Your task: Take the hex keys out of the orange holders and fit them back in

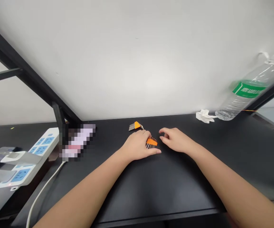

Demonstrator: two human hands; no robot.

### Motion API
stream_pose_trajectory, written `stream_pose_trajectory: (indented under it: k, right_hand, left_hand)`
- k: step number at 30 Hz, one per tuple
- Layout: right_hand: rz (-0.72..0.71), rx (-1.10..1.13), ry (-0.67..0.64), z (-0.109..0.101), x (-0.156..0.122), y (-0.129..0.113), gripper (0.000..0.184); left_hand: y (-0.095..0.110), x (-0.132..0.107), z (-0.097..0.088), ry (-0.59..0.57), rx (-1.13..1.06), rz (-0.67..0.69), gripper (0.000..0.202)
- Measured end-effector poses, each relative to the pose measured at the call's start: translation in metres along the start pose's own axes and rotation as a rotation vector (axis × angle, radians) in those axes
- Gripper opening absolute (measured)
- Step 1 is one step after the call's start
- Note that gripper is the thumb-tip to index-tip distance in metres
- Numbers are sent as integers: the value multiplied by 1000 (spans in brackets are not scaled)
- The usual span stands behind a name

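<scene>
On the table (156, 193), the far orange piece (137, 125) lies beyond my left grip (138, 146), which arches thumb-spread over the near orange piece (152, 142), clamping undeterminable, even pressure off its prongs (150, 146) advisable; my right grip (175, 139) is parted, empty.

This looks like an office or workshop; which of the two cannot be told. A smooth black worktop (162, 186) runs up to a plain white wall (137, 63) at twelve o'clock, with a black frame beam (32, 77) slanting down from ten. A white power strip (41, 148) with plugged-in adapters (26, 157) shows towards eight; a large plastic bottle (249, 90) is near three.
</scene>
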State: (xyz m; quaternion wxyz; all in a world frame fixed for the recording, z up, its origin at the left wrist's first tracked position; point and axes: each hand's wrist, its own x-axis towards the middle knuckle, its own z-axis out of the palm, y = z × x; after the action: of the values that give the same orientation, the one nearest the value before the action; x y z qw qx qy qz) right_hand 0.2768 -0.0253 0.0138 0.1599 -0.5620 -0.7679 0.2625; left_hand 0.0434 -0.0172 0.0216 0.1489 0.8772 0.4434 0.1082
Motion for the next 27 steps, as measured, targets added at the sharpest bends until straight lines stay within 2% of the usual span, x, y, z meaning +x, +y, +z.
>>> stream_pose_trajectory:
  k: [2,5,7,11,15,19,25,27]
  right_hand:
    - [-81,-29,-5,4,-1,-1,31]
    - [-159,-33,17,10,0,-4,38]
    - [-186,-47,33,14,1,-6,34]
    - [-168,-60,38,19,5,-7,18]
    - [-146,43,61,20,10,-6,11]
    - [-155,132,78,17,10,-7,13]
    - [-34,318,4,19,11,-8,33]
    - [-18,386,54,21,13,-7,34]
  left_hand:
    - [-1,1,1,12,-16,4,54]
    - [-6,2,4,32,-48,92,28]
    - [-10,3,7,27,-95,143,19]
    - [-13,5,12,35,-209,118,25]
    - [-10,7,16,73,-232,105,23]
    - [-9,7,17,70,-245,113,25]
    - [-9,7,20,51,-280,91,27]
    - [-9,7,20,47,-276,90,27]
